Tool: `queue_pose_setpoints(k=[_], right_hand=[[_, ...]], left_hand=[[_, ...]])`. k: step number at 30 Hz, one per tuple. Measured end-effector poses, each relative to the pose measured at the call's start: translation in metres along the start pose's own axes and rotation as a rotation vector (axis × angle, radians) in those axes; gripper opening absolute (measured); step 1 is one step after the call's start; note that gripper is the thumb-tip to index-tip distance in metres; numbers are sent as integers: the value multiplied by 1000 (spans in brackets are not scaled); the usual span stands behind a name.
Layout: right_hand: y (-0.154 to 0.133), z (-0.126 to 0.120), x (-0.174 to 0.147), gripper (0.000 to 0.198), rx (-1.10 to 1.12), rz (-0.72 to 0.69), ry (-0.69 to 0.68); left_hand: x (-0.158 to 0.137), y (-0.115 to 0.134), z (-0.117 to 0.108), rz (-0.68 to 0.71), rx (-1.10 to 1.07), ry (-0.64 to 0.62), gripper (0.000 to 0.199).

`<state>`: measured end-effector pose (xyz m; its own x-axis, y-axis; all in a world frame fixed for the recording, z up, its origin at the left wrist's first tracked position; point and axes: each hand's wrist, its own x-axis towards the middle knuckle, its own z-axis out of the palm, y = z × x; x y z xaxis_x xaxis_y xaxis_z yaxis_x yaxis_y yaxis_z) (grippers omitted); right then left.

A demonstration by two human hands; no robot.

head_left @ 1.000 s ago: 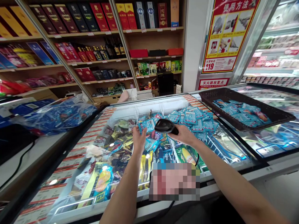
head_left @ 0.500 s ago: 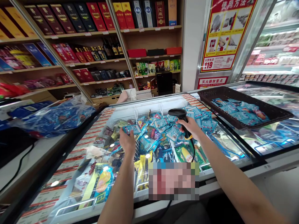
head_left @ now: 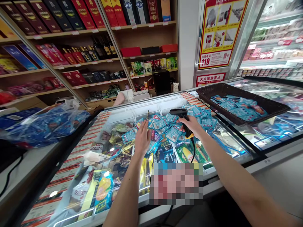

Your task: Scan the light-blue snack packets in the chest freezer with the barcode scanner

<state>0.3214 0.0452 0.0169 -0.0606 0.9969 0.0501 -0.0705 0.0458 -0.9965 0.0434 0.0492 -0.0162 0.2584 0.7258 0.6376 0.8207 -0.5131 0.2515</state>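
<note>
"At the back of the shop, what is there?"

"Tall wooden shelves (head_left: 144,26) of boxes (head_left: 77,12) and bottles (head_left: 85,53). In front of them stretches a glass-topped freezer (head_left: 255,168), with bagged goods (head_left: 104,187) showing inside."

"And on or beside it?"

"On the right, a dark brown tray (head_left: 276,108) bearing some sachets (head_left: 242,107). On the far left, a clear plastic bag (head_left: 54,121) with more blue inside. In the middle, a loose heap of blue packets (head_left: 163,123), seemingly on top of the glass (head_left: 236,148), lies between and around the person's hands."

"How are the hands?"

"The right hand (head_left: 193,125) is closed around the handle of a black scanner (head_left: 186,124), held upright over the heap, its head pointing left. The left hand (head_left: 143,137) is stretched out, fingers straight and close together, fingertips over the packets. It appears to hold nothing, though its palm side is hidden. One packet (head_left: 129,136) lies just beside it on the left."

"What might go wrong?"

"The packets overlap, so I judge that the fingers could lift two at once. With printed codes (head_left: 174,138) so close together, the scanner might catch a neighbouring one. Its thin cord (head_left: 194,149), if tugged across the heap, could drag packets loose."
</note>
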Motion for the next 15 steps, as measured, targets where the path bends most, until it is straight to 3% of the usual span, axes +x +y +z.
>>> queue_pose_setpoints(k=[7, 12, 15], right_hand=[[-4, 4, -2, 27, -59, 8, -17], [-7, 4, -4, 28, -90, 9, -52], [-7, 6, -4, 27, -101, 16, -68]], left_hand=[[-3, 5, 13, 49, 3, -262, 47], [1, 12, 7, 61, -83, -227, 38], [2, 10, 7, -3, -106, -131, 34]])
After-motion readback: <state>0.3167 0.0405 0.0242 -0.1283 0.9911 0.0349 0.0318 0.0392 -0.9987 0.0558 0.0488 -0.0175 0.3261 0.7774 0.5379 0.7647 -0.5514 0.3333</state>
